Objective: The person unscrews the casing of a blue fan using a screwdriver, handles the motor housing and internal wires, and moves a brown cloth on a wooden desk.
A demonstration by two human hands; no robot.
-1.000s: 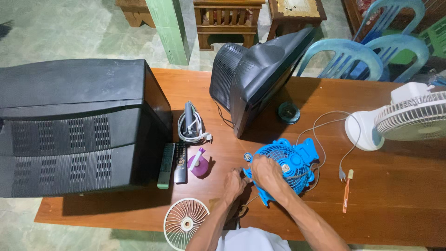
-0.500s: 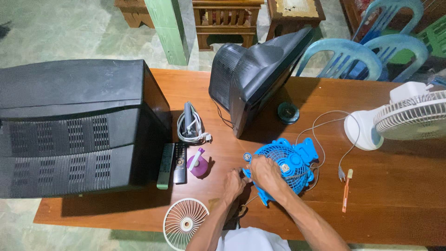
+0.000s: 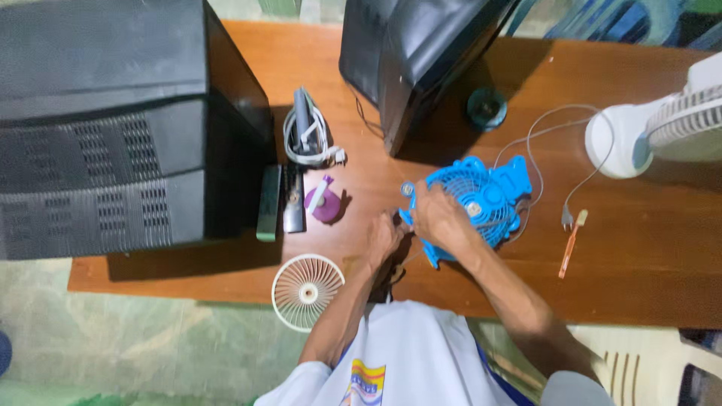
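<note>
While I'm leaning over the wooden surface (image 3: 639,248), my right hand (image 3: 440,218) sits on top of the small blue fan housing (image 3: 481,199), fingers curled down over its grille. My left hand (image 3: 383,237) is right at the housing's left edge, fingers bunched together, though I can't tell whether they're pinching anything. The blue fan lies flat near the front edge, just below the tilted dark TV set (image 3: 421,53). A white fan grille (image 3: 307,291) hangs over the edge by my left arm. A purple tape roll (image 3: 326,203) and two remotes (image 3: 280,199) sit further left, beside the big black TV (image 3: 113,128). A white desk fan (image 3: 662,131) stands off right.
</note>
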